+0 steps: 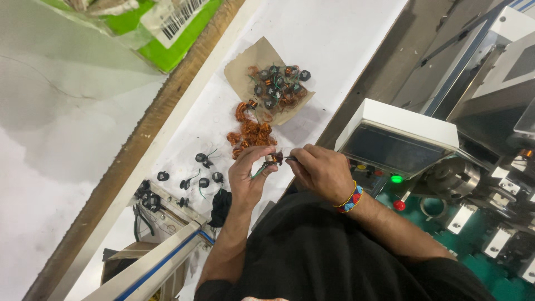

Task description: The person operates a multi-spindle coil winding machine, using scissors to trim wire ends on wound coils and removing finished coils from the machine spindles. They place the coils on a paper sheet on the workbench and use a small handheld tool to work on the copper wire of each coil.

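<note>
Item: small copper-wound coil (273, 158) with a dark core, held over the white table (334, 39), just below a loose heap of bare copper windings (249, 134).

Left hand (247, 177): closed on the coil, thumb and fingertips pinching it from below; a thin green wire (257, 174) is seen trailing from the coil across the palm.

Right hand (320, 170): closed narrowly at the coil's right side, fingertips pinched on what appears to be a fine lead or a slim tool; which of the two cannot be told. A beaded bracelet (351, 198) is worn at the wrist.

Nearby stock: finished coils with dark cores and green leads, piled on a piece of brown paper (241, 68); loose black cores (202, 158) scattered to the left of the hands; a grey machine (401, 125) with a lit green lamp (396, 179) at the right.

Handling note, as a judgement: the coil is best kept steady in the left pinch while only the right fingertips are moved, so that the winding is not loosened. The green wire should be kept free of the palm, lest it be snagged or kinked. Light pressure is advised, as fine copper turns are easily displaced.
</note>
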{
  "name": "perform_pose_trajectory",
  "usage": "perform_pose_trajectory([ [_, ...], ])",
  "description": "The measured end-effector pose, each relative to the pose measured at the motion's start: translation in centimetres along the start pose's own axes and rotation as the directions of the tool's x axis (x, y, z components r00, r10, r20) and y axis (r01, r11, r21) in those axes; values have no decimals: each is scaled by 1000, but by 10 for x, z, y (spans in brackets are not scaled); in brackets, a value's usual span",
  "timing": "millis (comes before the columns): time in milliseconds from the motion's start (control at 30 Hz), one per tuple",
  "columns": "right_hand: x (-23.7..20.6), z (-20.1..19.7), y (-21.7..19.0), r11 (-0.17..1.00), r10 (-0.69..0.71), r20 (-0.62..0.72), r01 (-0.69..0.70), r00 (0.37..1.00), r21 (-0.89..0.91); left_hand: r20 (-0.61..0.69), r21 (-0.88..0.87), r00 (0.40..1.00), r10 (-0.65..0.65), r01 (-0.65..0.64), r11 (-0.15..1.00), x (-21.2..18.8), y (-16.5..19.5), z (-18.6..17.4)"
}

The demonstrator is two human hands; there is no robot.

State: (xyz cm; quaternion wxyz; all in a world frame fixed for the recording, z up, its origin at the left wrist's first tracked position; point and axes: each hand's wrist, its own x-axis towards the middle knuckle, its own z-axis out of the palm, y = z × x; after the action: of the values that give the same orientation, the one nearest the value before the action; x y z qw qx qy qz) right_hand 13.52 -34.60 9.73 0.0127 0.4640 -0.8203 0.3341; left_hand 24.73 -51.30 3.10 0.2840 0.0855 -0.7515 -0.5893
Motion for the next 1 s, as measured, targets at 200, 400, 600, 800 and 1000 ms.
perform_pose_trajectory([
  [200, 1, -3, -5, 999, -7, 51, 10, 999, -47, 23, 76, 1000, -4, 2, 997, 2, 14, -1],
  [400, 10, -18, 20, 978, -206, 225, 194, 952, 74, 196, -37, 980, -16, 24, 999, -2, 20, -10],
  [600, 24, -24, 37, 884, -468, 299, 435, 832, 173, 385, -244, 921, -67, 171, 954, -8, 3, -18],
  [800, 26, -18, 38, 776, -631, 223, 601, 743, 192, 553, -521, 799, -236, 553, 650, -14, -16, -19],
  [1000, 19, -11, 25, 897, -440, 42, 437, 897, 67, 276, -464, 952, -133, 253, 849, -2, -15, -17],
])
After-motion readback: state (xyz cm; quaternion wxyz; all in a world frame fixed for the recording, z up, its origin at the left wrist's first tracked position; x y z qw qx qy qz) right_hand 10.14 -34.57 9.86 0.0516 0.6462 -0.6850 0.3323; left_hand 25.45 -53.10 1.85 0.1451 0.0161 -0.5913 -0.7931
